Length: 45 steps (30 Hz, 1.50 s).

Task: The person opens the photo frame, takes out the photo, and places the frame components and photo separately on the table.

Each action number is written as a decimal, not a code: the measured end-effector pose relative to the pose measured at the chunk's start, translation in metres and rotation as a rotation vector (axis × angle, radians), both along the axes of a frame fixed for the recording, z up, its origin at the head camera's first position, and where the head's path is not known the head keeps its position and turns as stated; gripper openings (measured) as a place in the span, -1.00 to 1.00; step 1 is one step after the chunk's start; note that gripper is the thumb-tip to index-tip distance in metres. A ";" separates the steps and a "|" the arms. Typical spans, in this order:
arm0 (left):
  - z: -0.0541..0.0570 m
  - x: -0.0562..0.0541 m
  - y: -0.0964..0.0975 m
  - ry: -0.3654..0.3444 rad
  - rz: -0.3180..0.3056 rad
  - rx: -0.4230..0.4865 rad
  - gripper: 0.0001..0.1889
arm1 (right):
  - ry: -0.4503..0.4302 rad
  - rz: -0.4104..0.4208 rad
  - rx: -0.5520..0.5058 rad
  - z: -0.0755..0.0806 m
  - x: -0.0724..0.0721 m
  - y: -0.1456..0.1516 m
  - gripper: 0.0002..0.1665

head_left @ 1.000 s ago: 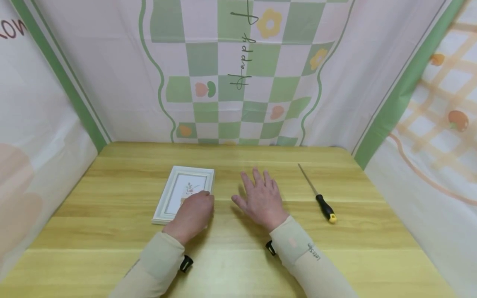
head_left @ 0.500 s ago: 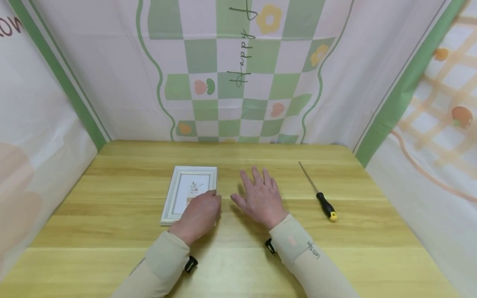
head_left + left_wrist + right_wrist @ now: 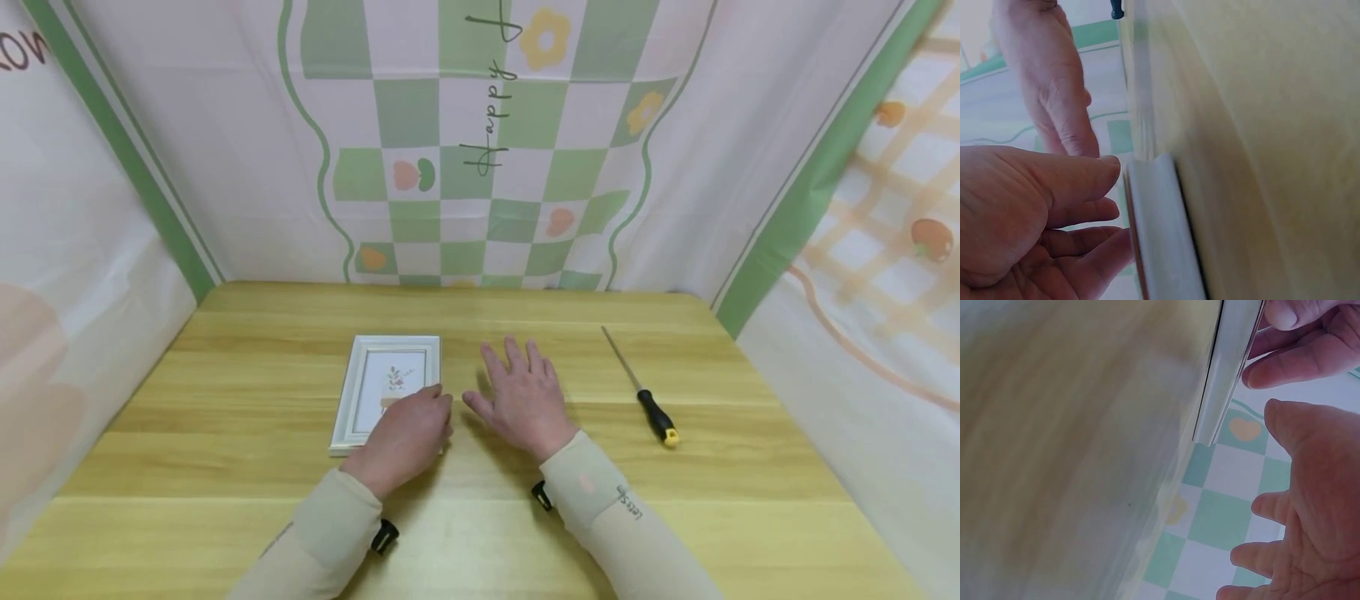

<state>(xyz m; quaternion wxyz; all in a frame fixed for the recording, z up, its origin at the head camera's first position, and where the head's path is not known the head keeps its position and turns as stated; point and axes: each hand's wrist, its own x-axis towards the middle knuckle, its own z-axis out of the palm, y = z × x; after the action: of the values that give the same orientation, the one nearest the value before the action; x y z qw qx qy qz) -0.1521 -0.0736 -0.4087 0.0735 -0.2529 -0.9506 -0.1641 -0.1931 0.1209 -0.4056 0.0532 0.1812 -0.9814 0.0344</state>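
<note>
A white picture frame (image 3: 347,408) with a small plant print lies face up on the wooden table, left of centre. My left hand (image 3: 401,437) is over its lower right part, hiding that part of the print. In the left wrist view, the thumb and loosely bent fingers (image 3: 1107,250) of that hand come down at the frame's top face, and none wraps its white side (image 3: 1163,231). My right hand (image 3: 521,408) stays just right of the frame, palm down with fingers spread, holding nothing. The right wrist view shows its thumb and fingertips apart from the frame's edge (image 3: 1225,381).
A screwdriver (image 3: 654,412) with a black and yellow handle lies to the right of my right hand, its shaft pointing away. Behind the table (image 3: 525,550) hangs a green checked cloth (image 3: 465,221). Pale printed cloths close off both sides.
The picture frame has slid a little to the right and turned straighter, moving along with my left hand. My right hand and the screwdriver have stayed about where they were.
</note>
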 end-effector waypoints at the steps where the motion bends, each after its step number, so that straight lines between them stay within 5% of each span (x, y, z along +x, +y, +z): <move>1: 0.001 0.001 -0.001 0.000 0.008 0.001 -0.89 | 0.000 0.000 0.001 0.000 0.000 0.000 -0.02; 6: 0.010 0.003 -0.013 0.048 0.062 -0.004 -0.71 | -0.015 -0.003 0.001 0.001 0.001 -0.001 -0.01; 12: 0.020 0.002 -0.039 0.073 0.214 -0.069 -0.62 | -0.036 -0.011 0.000 0.002 0.000 -0.003 -0.01; 19: 0.025 -0.004 -0.067 -0.109 0.461 -0.120 -0.60 | -0.036 -0.002 0.014 0.004 0.000 -0.004 -0.02; 23: 0.023 -0.005 -0.079 -0.226 0.544 -0.100 -0.61 | -0.030 0.006 0.014 0.005 0.002 -0.006 -0.01; 34: 0.016 -0.010 -0.088 -0.348 0.526 -0.098 -0.81 | -0.035 0.014 0.001 0.006 0.005 -0.009 -0.02; 45: 0.010 -0.011 -0.086 -0.294 0.497 -0.118 -0.87 | -0.033 0.016 0.003 0.006 0.005 -0.011 -0.02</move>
<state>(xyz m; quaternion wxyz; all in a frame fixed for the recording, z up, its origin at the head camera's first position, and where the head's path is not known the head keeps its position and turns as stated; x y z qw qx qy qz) -0.1628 -0.1596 -0.3985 -0.0418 0.0103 -0.9918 -0.1204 -0.1880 0.1100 -0.3998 0.0365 0.1888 -0.9807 0.0363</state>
